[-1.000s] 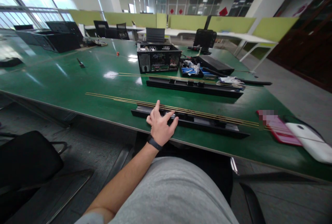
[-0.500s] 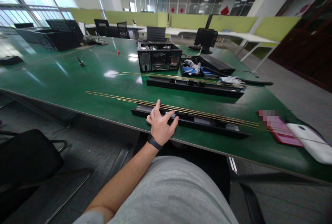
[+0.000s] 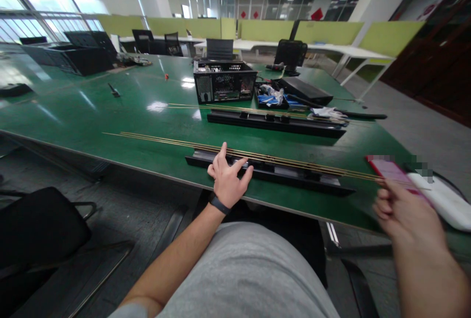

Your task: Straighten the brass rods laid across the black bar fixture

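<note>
My left hand (image 3: 230,178), a dark band at its wrist, rests with fingers spread on the nearer black channel-shaped rail (image 3: 294,178) at the table's front edge. Its index fingertip reaches over several thin gold-coloured rods (image 3: 165,140) that lie lengthwise along the rail and stick out past its left end. At the right, my right hand (image 3: 408,210) is closed in a pinch on the right end of one thin gold rod (image 3: 362,175). That rod runs left among the others, and its far tip lies beyond theirs.
A second black rail (image 3: 275,125) with gold rods lies farther back. Behind it stand an open computer case (image 3: 225,82) and a black tray with gloves (image 3: 270,96). A red-edged phone (image 3: 392,171) and a white object (image 3: 447,202) are beside my right hand.
My right hand has come into view at the right, holding a rod. That rod has slid left, its tip now past the other rods. My left hand has stayed in place.
</note>
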Motion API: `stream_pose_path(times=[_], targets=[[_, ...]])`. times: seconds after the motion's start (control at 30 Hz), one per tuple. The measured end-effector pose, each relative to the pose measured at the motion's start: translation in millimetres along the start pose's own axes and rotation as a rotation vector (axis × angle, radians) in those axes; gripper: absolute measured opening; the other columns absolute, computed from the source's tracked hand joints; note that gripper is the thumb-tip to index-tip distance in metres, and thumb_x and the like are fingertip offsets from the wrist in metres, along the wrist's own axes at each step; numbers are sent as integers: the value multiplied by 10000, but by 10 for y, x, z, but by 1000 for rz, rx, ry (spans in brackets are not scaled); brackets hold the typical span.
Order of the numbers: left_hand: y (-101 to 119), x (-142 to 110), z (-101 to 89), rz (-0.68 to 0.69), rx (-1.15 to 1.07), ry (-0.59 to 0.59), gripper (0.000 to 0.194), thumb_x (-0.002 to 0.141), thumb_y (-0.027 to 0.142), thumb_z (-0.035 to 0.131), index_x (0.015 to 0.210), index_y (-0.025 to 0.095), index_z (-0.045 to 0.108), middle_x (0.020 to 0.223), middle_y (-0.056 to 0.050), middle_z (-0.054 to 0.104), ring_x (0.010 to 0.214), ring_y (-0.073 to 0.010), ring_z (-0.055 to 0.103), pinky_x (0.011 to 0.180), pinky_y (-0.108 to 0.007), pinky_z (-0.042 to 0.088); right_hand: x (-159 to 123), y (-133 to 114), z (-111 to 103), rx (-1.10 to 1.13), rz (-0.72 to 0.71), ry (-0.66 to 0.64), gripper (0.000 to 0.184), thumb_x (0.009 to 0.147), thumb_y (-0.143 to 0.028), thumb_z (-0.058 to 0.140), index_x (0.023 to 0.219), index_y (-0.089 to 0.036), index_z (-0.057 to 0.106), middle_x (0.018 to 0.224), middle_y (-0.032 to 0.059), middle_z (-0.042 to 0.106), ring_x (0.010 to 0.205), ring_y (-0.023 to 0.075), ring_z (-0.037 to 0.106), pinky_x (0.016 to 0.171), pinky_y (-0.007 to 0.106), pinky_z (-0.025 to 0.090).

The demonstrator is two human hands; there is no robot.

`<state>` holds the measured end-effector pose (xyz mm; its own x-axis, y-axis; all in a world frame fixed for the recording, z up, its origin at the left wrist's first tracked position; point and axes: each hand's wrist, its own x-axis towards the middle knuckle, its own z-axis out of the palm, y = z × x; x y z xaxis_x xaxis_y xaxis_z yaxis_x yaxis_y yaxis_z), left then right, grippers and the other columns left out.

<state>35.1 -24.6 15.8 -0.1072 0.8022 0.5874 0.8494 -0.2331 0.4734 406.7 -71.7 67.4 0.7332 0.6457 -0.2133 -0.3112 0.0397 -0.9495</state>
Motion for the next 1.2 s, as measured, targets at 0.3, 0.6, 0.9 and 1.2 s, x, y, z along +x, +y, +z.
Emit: stream_pose_path(times=[0.3,0.6,0.9,1.2], targets=[[12,3,0,-8,4,-15,254,992,453,799,1221,378,881,1831,-141,377,1522,-421,523,1163,-632,432,-395,325,398,-17,30,-209,276,811,-358,905,859,-141,741,647,-9,584,358,43,356,300,172,230],[13,1,10,-1,-3,2,238,988,435,810,1207,379,885,1808,-166,411,1513,-420,536,1160,-645,430,-561,416,667,-48,48,-271,453,794,-495,967,899,-170,670,649,-31,593,350,42,362,287,166,236],[13,5,7,-10,-9,0,239,984,439,814,1199,367,890,1815,-163,400,1528,-420,527,1164,-634,431,-550,426,645,-68,32,-238,448,807,-521,944,896,-176,673,655,-31,594,350,53,367,271,179,236],[-2,-4,18,-9,-15,8,228,988,430,809,1192,370,891,1812,-161,405,1533,-414,520,1172,-639,423,-509,375,573,-36,27,-216,395,734,-434,954,862,-144,718,653,-28,586,367,48,378,288,182,235]])
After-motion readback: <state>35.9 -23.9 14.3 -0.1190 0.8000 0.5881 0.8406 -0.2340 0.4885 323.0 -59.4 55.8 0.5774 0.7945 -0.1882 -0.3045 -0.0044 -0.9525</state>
